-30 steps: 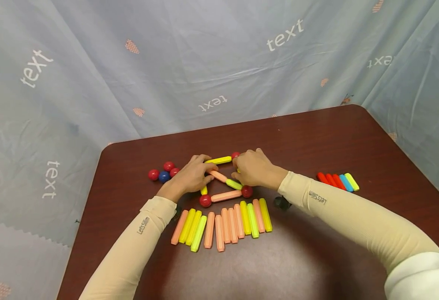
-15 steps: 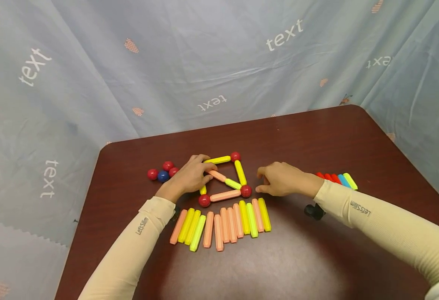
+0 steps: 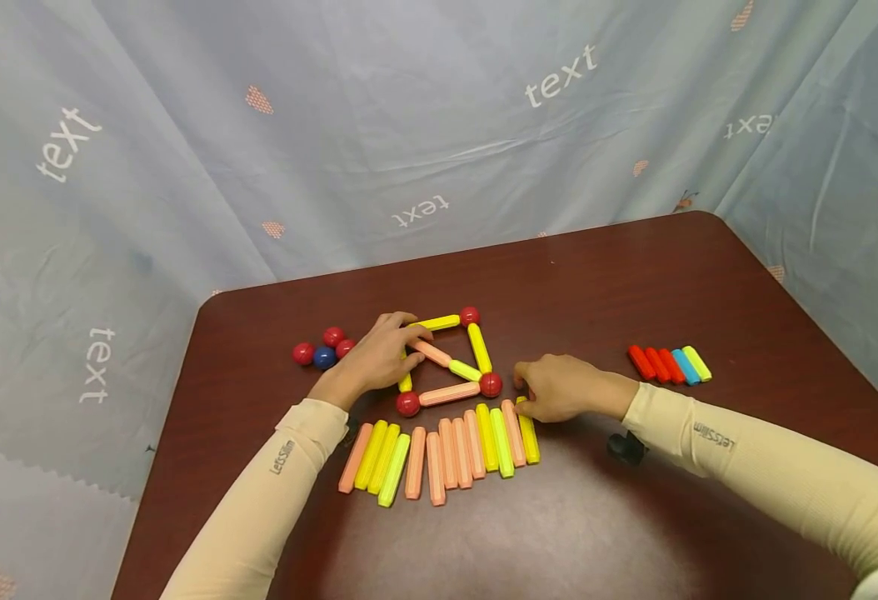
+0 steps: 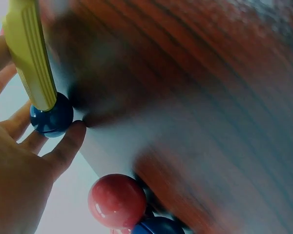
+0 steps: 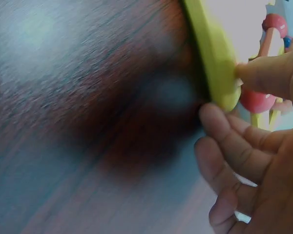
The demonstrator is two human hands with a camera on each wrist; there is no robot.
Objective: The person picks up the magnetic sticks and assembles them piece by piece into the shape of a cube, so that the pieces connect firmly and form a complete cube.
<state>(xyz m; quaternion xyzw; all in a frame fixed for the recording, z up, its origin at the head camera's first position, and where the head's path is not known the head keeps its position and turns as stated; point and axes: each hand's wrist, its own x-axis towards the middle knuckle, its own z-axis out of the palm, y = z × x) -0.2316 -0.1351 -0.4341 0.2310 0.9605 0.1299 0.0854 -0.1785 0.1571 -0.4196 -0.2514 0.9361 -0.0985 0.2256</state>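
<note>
My left hand [image 3: 375, 360] holds a blue ball [image 4: 52, 119] at the far-left corner of a four-sided frame, as the left wrist view shows; a yellow stick [image 4: 31, 53] joins that ball. Red balls [image 3: 470, 316] form the other corners, with yellow sticks and one peach stick [image 3: 450, 394] as sides. A peach and a lime stick [image 3: 465, 370] run diagonally across. At the right end of the loose row, my right hand [image 3: 559, 388] pinches the far end of a yellow stick [image 3: 530, 442] between thumb and finger, clearer in the right wrist view.
Peach, yellow and lime sticks [image 3: 436, 471] lie in a row before the frame. Red balls [image 3: 303, 354] and a blue ball [image 3: 324, 358] sit left of it. Shorter red sticks [image 3: 656, 364], a blue and a lime one lie right. A curtain [image 3: 409, 125] hangs behind the table [image 3: 596, 292].
My right hand has left the frame's far-right corner, moved right and towards me, and come down to the end yellow stick of the row. The left hand stays at the frame's left corner.
</note>
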